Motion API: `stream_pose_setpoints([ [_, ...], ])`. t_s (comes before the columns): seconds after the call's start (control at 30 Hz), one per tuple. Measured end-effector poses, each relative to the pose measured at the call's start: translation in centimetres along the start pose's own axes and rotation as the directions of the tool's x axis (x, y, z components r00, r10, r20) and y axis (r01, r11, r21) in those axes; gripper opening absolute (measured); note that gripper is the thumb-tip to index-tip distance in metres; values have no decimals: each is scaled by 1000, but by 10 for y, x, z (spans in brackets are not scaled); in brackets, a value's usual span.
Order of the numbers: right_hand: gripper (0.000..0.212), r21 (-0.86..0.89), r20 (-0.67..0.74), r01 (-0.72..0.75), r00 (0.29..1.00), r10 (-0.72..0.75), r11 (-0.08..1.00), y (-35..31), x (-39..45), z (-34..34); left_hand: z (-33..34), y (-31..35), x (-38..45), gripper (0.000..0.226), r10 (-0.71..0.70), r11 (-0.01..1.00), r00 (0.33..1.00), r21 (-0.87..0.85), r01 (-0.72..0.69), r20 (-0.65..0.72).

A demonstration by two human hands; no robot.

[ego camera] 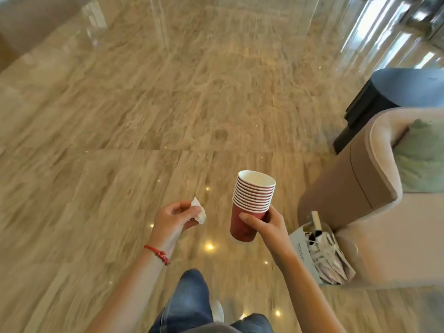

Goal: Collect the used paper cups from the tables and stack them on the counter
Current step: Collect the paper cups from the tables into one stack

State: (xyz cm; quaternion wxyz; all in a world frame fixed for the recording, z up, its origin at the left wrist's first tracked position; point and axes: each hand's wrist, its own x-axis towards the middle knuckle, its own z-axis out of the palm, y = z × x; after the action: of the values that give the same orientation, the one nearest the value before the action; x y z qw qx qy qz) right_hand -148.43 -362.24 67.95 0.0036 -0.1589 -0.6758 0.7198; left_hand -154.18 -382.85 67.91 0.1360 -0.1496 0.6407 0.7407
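A stack of several dark red paper cups [249, 203] with white rims and a white inside is held upright in front of me over the floor. My right hand [266, 224] grips the lowest cup of the stack from the right side, fingers curled round it. My left hand [174, 218] is a little to the left at the same height and pinches a crumpled white tissue [199, 211]. A red cord bracelet sits on my left wrist. No table or counter is in view.
Glossy beige marble floor [144, 116] stretches ahead. A beige armchair [374, 195] with a green cushion stands at the right. A paper bag [319, 255] with a folded umbrella leans at its base. A dark round table [394, 92] stands behind the chair.
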Motion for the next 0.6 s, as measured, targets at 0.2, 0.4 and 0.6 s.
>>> stream_pose_setpoints([
  [0.2, 34, -12, -11, -15, 1000, 15, 1000, -10, 119, 2, 31, 32, 122, 20, -6, 1000, 999, 14, 5, 43],
  [0.4, 33, -15, -48, -10, 999, 10, 1000, -40, 272, 10, 63, 84, 275, 2, 3, 1000, 998, 15, -4, 67],
  [0.6, 34, 1, -51, 10, 999, -10, 1000, -88, 402, 11, 102, 147, 396, 3, 10, 999, 993, 36, -14, 117],
])
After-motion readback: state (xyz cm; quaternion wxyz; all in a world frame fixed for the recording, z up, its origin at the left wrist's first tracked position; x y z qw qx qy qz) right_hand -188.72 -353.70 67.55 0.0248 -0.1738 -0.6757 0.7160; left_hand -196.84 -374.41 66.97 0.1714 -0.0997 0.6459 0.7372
